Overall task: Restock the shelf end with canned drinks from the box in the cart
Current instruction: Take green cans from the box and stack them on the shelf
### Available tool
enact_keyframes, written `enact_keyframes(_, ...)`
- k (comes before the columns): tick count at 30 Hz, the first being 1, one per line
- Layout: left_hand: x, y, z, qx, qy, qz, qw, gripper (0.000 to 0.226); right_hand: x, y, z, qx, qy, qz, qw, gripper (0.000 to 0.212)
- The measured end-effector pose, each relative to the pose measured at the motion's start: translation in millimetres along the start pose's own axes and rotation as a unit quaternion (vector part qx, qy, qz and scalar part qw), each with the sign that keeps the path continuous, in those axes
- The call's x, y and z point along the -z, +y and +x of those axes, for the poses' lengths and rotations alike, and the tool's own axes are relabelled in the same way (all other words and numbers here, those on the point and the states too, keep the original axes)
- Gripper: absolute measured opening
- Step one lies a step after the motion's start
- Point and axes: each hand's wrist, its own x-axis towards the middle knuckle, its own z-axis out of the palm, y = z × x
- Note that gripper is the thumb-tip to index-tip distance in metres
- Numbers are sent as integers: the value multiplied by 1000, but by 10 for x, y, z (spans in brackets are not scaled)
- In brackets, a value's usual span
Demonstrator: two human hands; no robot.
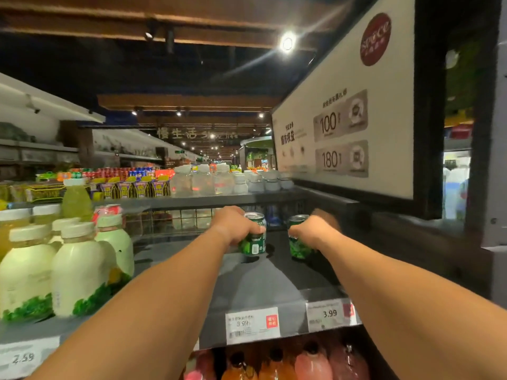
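My left hand (pixel 233 224) reaches out over the dark shelf (pixel 263 283); its fingers are curled round a green can (pixel 253 237), gripping it near the top, and the can stands upright with its base on or just above the shelf, I cannot tell which; my right hand (pixel 312 231) grips a second green can (pixel 297 238) the same way, fingers wrapped round its side, that can also upright and just beside the first, the two apart; both cans sit toward the back of the shelf, in front of a wire grid (pixel 178 220); to my left on the same shelf stand pale green bottles (pixel 79 272) with white caps, well apart from the cans; two price tags (pixel 252 325) reading 3.99 hang on the shelf's front edge; below them are the tops of red and orange bottles (pixel 310 363); a white sign board (pixel 348 119) stands to the right, above my right hand.
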Motion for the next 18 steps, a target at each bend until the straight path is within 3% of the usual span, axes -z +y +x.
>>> enact_keyframes(5, -190, 58, 396, -11, -5, 24, 1000, 70, -79, -45, 466, 9, 48, -16, 999, 34)
enact_keyframes(13, -536, 153, 889, 0, -18, 81, 997, 59, -201, 1, 1006, 8, 7, -71, 997, 25)
enact_keyframes(18, -622, 199, 1052, 15, -7, 108, 994, 36, -318, 55, 1203, 8, -5, -67, 998, 24)
